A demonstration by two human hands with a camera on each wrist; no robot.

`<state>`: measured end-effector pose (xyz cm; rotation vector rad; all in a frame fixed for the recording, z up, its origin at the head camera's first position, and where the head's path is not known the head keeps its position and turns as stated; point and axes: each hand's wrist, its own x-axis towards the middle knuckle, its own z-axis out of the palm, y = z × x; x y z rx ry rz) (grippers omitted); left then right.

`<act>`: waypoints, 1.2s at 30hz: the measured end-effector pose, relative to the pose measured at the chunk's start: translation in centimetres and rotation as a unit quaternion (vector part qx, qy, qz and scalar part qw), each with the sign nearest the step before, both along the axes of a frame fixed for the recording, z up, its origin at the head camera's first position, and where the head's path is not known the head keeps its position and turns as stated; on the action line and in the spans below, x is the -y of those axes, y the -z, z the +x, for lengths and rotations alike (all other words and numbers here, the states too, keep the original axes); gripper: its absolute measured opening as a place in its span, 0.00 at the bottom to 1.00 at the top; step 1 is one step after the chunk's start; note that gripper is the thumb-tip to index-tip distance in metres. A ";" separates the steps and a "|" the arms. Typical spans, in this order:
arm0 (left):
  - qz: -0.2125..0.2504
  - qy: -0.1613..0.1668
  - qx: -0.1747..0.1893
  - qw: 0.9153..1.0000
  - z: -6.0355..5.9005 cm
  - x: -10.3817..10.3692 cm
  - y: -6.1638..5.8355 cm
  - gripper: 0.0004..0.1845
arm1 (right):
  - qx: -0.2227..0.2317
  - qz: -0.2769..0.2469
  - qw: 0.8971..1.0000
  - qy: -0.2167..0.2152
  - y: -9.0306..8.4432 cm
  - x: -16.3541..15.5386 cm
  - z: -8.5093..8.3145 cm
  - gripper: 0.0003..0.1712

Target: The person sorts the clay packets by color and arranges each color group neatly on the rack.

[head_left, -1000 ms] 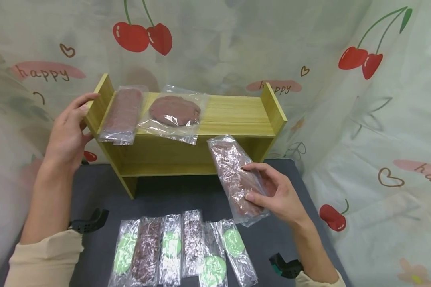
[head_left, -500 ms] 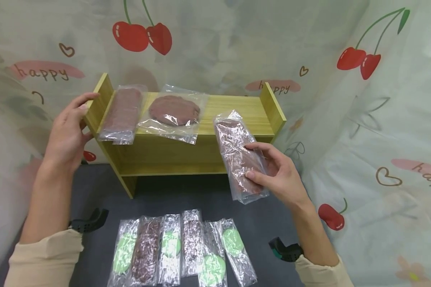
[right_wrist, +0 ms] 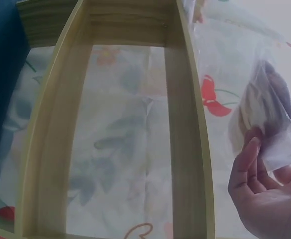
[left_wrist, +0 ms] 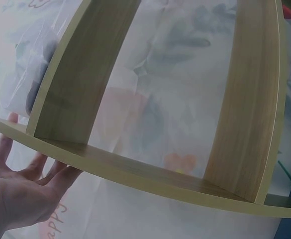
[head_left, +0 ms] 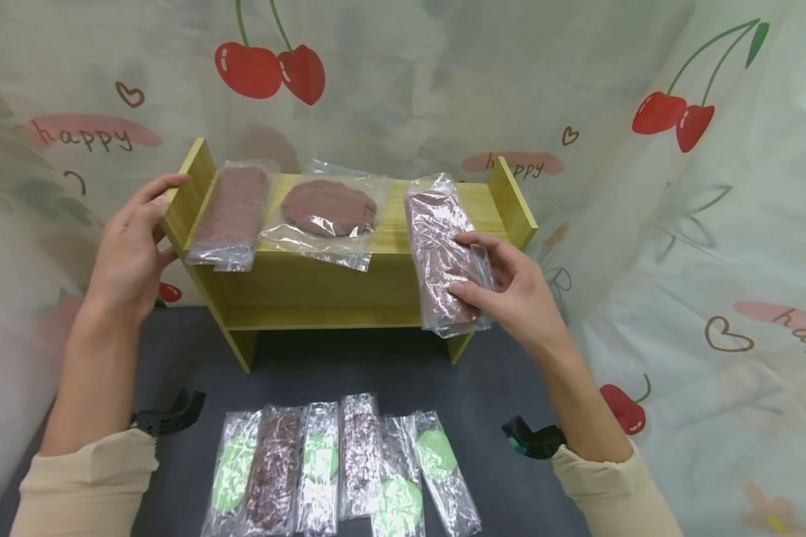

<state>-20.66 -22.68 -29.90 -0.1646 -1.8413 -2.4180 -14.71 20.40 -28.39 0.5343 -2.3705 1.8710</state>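
Since a second ago my right hand (head_left: 510, 294) has carried the brown packet (head_left: 443, 250) up from over the dark table (head_left: 349, 365) toward 12 o'clock, so its top end now overlaps the right part of the wooden shelf (head_left: 436, 205) top, while its lower end hangs in front of the shelf's front edge. My left hand (head_left: 130, 250) has not shifted; it rests against the shelf's left side panel with fingers nearly straight, thumb at the front edge.

My right hand pinches the packet: thumb on its face, fingers curled behind it. The packet runs from the grip toward 11 o'clock, most of its length above my thumb.

On the shelf top, at 9 o'clock from the held packet, lie a round brown packet (head_left: 327, 209) and a long brown packet (head_left: 231, 212). A row of green and brown packets (head_left: 342, 470) lies on the table at 6 o'clock.
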 end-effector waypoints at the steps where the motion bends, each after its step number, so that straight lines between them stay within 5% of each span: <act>1: -0.001 0.000 0.001 1.000 0.0 0.0 0.0 0.21 | 0.001 0.004 1.000 0.003 -0.2 0.1 -0.2 0.32; 21: 0.005 -0.002 -0.003 1.000 -0.2 -0.1 -0.2 0.21 | 0.047 0.112 0.990 0.070 -2.7 2.0 -5.3 0.33; 36: 0.002 -0.001 -0.003 1.000 0.0 0.1 0.0 0.21 | 0.008 0.166 0.983 0.076 -2.3 3.5 -8.1 0.31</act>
